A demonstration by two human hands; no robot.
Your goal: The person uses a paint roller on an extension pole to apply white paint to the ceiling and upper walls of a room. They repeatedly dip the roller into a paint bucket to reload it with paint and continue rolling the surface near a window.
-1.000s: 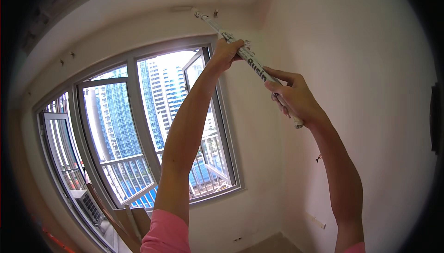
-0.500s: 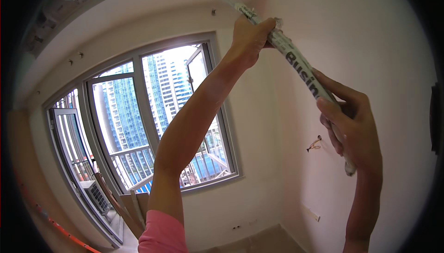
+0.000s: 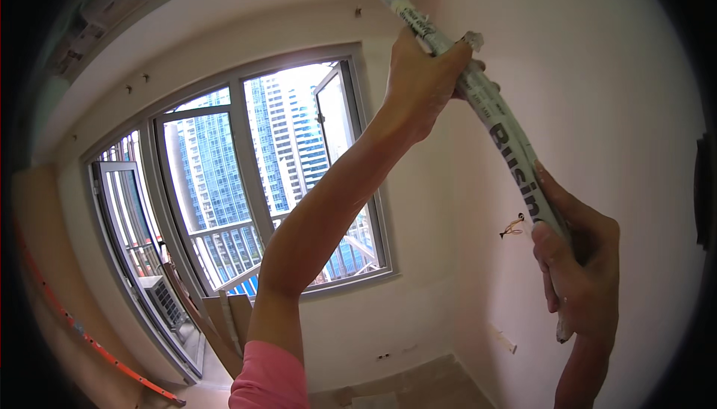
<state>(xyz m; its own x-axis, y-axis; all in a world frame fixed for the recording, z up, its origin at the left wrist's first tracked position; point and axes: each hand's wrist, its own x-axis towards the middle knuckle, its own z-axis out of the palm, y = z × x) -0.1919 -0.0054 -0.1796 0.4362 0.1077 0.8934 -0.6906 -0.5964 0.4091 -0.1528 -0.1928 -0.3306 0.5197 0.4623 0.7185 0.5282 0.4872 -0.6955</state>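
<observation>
Head view: the left hand (image 3: 422, 84) has its grip closed around one long white wrapped tube (image 3: 493, 121), high up near the ceiling. The fingers curl over the far side of the tube and the thumb lies on the near side. The right hand (image 3: 579, 263) has its grip closed on the same tube lower down, near its bottom end, with the forefinger stretched up along it. A short stub of the tube sticks out below this hand. The tube runs on a slant from the upper middle, where its top end nears the ceiling, down to the right, close in front of the right wall (image 3: 597, 73). Dark print runs along its wrapping.

Both arms are raised; one pink sleeve (image 3: 270, 379) shows at the bottom on the left arm.

On the right wall one small bunch of wires (image 3: 513, 226) pokes out, between the two hands in height. Left of the arms is one large window (image 3: 261, 177) with several panes, tower blocks (image 3: 287, 147) beyond it. Below the window some flat cardboard pieces (image 3: 224, 319) lean. At the far left one orange rod (image 3: 82, 330) slants down the wall.
</observation>
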